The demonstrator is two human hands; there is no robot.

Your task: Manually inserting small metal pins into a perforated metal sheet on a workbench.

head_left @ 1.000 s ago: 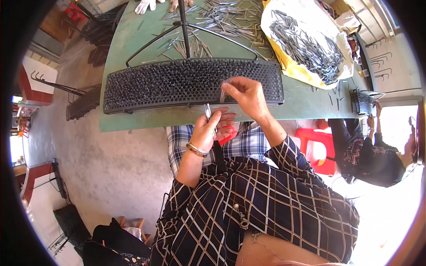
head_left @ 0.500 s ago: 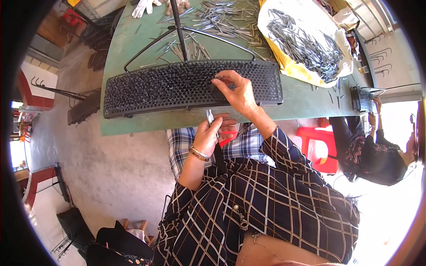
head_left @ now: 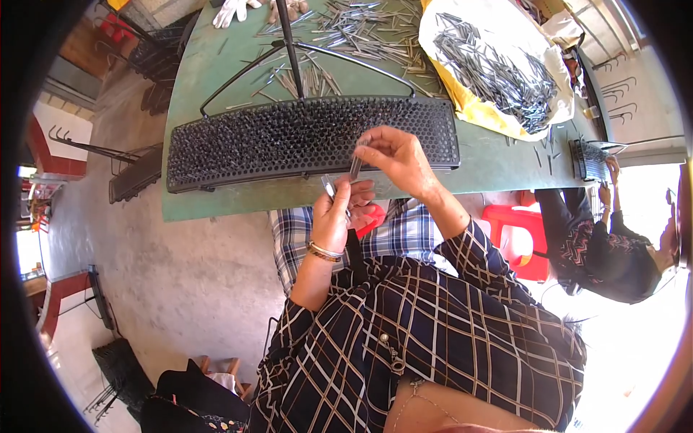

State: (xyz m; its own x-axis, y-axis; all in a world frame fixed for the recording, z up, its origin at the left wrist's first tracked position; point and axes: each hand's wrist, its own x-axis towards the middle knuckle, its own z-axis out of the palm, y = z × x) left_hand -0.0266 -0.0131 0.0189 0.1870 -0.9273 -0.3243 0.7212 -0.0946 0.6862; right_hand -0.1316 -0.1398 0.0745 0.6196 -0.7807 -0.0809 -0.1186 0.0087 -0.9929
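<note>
A long black rack (head_left: 426, 137) full of small round holes lies along the table's near edge. Thin metal pieces fill its left and middle holes closely; the right part shows mostly bare holes. Just in front of the rack, my right hand (head_left: 406, 160) pinches a slim grey metal piece (head_left: 355, 169) between thumb and fingers, its lower end pointing toward my other hand. My left hand (head_left: 333, 220), below it, is closed round a few shiny metal pieces (head_left: 329, 187) sticking up past the thumb. How many it holds is hidden.
Loose metal pieces (head_left: 368, 36) are strewn over the green table (head_left: 238, 72). A white and yellow sack (head_left: 462, 108) heaped with more lies at the far right. The rack's black rod frame (head_left: 291, 54) rises behind it. White gloves (head_left: 234, 11) lie far left. Another person (head_left: 613, 252) works at right.
My right hand has drawn back from the rack's holes, toward me and slightly right, and now has a metal piece in its fingers. My left hand has shifted slightly left, its pieces tilting more.
</note>
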